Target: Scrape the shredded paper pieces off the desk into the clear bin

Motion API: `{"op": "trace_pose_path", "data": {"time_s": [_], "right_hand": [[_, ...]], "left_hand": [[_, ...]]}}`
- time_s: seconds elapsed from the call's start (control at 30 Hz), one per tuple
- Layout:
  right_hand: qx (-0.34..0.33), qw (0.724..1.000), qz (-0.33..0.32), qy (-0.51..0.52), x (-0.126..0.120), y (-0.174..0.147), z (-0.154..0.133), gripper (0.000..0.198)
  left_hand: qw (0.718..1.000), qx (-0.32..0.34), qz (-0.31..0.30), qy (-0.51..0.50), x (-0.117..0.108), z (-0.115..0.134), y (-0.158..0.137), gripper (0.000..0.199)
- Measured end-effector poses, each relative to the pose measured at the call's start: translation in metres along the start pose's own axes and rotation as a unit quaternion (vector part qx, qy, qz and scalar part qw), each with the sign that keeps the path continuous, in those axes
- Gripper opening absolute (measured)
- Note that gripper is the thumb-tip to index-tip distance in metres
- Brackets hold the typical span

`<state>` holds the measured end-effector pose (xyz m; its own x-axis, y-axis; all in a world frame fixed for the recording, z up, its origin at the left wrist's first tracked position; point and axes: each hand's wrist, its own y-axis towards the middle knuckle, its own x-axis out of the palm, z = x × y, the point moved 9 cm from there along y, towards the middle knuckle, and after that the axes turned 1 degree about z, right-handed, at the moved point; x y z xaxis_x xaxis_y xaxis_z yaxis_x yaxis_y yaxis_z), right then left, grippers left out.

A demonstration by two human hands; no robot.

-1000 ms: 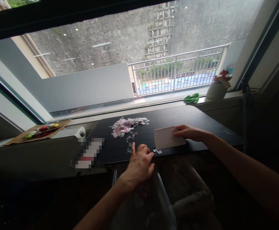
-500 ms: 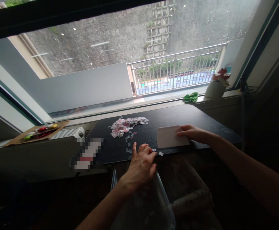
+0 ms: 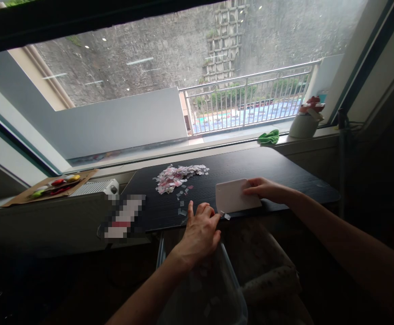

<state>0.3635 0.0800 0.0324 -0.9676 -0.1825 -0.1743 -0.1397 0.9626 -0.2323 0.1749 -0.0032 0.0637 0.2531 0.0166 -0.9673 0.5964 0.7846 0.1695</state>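
My right hand [image 3: 266,189] grips a flat white scraper [image 3: 232,196] by its right end, its lower edge close to the front of the black table [image 3: 258,164]. Several small paper pieces [image 3: 226,215] lie at the scraper's lower left corner, beside the fingertips of my left hand [image 3: 202,228]. That hand rests at the table's front edge with bent fingers spread apart, above the far end of a clear plastic bin [image 3: 232,275]. Paper bits show faintly inside the bin. Farther back lies a heap of cut paper pieces [image 3: 176,177], with a few stray ones [image 3: 182,211] in front.
A blurred-out item [image 3: 124,216] lies at the table's left end. To its left, colourful items rest on brown cardboard [image 3: 49,187] over a radiator [image 3: 97,188]. On the windowsill are a green cloth [image 3: 269,136] and a pale jug [image 3: 305,124]. A covered seat-like surface [image 3: 268,253] stands below the table.
The scraper in my right hand has slid a little left and toward me, reaching the small paper pieces by my left hand. My left hand has stayed almost still.
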Motion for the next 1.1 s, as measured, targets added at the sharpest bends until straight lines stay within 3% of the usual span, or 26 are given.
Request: {"op": "trace_pose_path", "data": {"time_s": [0.3, 0.37, 0.47, 0.6, 0.7, 0.8, 1.0, 1.1], "right_hand": [[-0.039, 0.999, 0.018, 0.012, -0.023, -0.027, 0.001, 0.033], [-0.058, 0.997, 0.042, 0.005, -0.03, -0.03, -0.001, 0.033], [-0.076, 0.991, 0.109, -0.004, -0.033, -0.028, -0.003, 0.029], [-0.072, 0.989, 0.126, -0.032, 0.0, -0.018, -0.003, 0.02], [-0.07, 0.991, 0.108, -0.025, 0.032, -0.012, -0.004, 0.017], [-0.077, 0.994, 0.081, -0.007, 0.05, -0.007, -0.007, 0.018], [-0.101, 0.984, 0.135, -0.051, 0.03, -0.01, -0.007, 0.018], [-0.083, 0.99, 0.109, -0.031, 0.041, -0.013, 0.005, 0.019]], "left_hand": [[0.997, 0.061, -0.031, -0.034, -0.003, 0.019, -0.004, 0.032], [0.998, 0.051, -0.005, -0.045, -0.013, 0.009, -0.006, 0.033], [0.997, -0.006, 0.065, -0.046, -0.033, -0.026, -0.012, 0.033], [0.985, -0.114, 0.129, -0.027, -0.046, -0.081, -0.032, 0.028], [0.978, -0.166, 0.124, -0.018, -0.039, -0.105, -0.047, 0.026], [0.974, -0.197, 0.109, -0.019, -0.028, -0.113, -0.056, 0.025], [0.97, -0.21, 0.119, -0.027, -0.02, -0.111, -0.06, 0.022], [0.969, -0.213, 0.124, -0.028, -0.018, -0.111, -0.06, 0.022]]}}
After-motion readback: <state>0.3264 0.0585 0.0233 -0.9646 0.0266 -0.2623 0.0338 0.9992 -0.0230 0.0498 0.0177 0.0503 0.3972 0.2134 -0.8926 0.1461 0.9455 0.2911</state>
